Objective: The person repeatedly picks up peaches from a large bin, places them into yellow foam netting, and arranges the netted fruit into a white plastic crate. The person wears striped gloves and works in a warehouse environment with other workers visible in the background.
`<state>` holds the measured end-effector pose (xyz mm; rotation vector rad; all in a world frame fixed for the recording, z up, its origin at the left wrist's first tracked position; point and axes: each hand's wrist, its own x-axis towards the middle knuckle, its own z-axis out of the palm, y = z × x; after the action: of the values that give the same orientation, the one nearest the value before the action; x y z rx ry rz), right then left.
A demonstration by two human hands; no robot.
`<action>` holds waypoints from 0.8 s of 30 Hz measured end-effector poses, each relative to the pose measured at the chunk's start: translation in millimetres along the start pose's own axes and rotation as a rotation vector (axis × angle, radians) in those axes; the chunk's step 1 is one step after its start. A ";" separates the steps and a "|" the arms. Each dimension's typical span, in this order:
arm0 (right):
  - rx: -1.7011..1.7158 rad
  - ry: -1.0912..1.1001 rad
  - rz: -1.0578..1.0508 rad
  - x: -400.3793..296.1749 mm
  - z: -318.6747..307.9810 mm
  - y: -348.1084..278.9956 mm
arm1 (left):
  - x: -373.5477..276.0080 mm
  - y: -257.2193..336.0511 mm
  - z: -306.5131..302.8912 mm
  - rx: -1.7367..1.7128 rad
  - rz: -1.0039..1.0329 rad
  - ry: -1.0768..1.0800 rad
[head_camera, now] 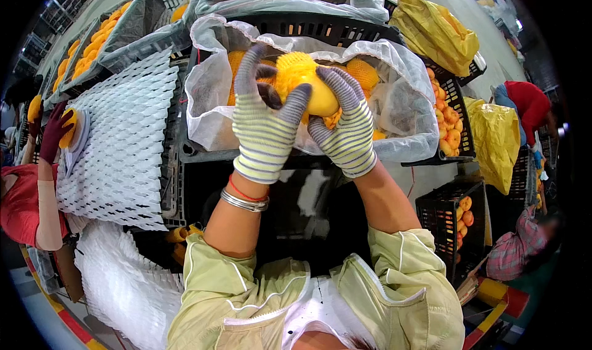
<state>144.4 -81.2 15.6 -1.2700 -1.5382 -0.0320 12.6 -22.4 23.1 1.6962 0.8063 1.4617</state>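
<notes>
My left hand (268, 114) and my right hand (344, 118), both in striped gloves with grey fingers, hold a yellow fruit (319, 95) between them. A yellow foam net (296, 62) covers its upper left part, while its lower right side is bare. Both hands are above a black plastic crate (319, 28) lined with thin white sheet material (407, 91). Inside lie several fruits in yellow foam nets (362, 74), partly hidden by my hands. The exact kind of fruit cannot be told.
White foam netting sheets (120, 132) lie at left, beside a co-worker's gloved hand (55, 132). Crates of red-yellow fruit (451, 118) stand at right, near yellow sacks (492, 137). Lined crates of netted fruit (99, 40) are at upper left. Other people are at far right.
</notes>
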 end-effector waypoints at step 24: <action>0.013 -0.107 -0.067 -5.6 14.8 -22.0 | 11.0 -19.8 -1.6 0.085 0.208 0.173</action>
<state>117.8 -85.6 17.9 -1.2266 -1.6700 0.0026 12.9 -2.6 12.1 1.7773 0.8129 1.7575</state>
